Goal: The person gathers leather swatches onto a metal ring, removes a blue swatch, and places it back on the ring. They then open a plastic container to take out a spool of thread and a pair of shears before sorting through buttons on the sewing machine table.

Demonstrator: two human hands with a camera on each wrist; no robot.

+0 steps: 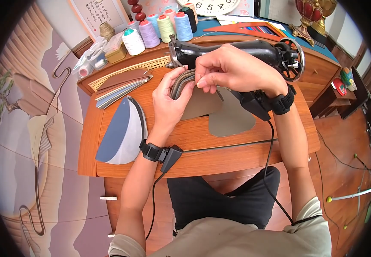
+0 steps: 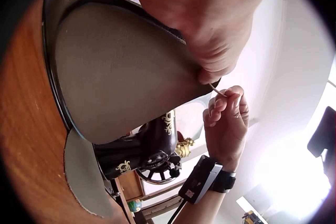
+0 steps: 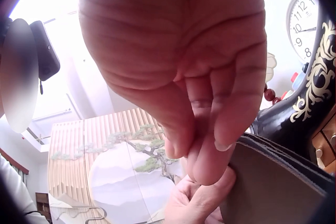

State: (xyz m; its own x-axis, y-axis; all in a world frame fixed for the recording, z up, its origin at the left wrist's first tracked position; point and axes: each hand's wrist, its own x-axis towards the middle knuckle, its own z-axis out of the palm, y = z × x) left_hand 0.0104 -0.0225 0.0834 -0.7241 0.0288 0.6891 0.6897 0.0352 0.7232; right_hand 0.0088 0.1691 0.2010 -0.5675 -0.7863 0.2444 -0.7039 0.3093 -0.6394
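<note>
My left hand (image 1: 168,103) grips a bent stack of grey-brown sheet pieces (image 1: 184,83), thumb on the near side. Seen from the left wrist, the outer piece (image 2: 121,71) is broad and smooth with a rounded edge, narrowing to a corner under the fingers. From that corner a thin pale strand (image 2: 216,90) runs to the fingertips of my right hand (image 1: 236,70), which pinch it. The right hand is raised just right of the stack, in front of the black sewing machine (image 1: 245,51). Another grey-brown piece (image 1: 232,118) lies on the wooden table (image 1: 202,167) below the hands.
A blue and pale grey half-round piece (image 1: 119,132) lies at the left of the table. Behind it is a fanned pile of flat pieces (image 1: 123,88). Several thread spools (image 1: 149,34) line the back ledge. The machine's handwheel (image 1: 294,60) stands at the right.
</note>
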